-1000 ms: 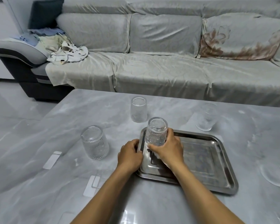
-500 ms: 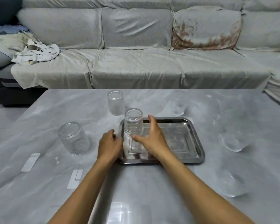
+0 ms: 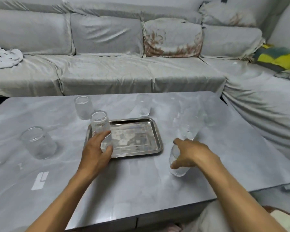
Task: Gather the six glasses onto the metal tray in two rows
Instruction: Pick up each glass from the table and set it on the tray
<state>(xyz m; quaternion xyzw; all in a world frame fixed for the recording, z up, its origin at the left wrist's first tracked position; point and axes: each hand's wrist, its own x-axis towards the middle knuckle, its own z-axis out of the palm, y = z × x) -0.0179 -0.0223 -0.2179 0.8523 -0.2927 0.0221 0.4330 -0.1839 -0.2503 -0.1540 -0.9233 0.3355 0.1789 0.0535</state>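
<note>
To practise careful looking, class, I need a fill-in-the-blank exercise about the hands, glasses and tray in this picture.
1. The metal tray carries only ___ glass.
2. The left hand holds the tray glass near the tray's ___ edge.
3. The right hand grips a second glass, to the ___ of the tray.
Missing words: one; left; right.

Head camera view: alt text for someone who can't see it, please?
A person's left hand holds a ribbed glass on a metal tray, while the right hand grips a second glass on the grey table beside it.
</note>
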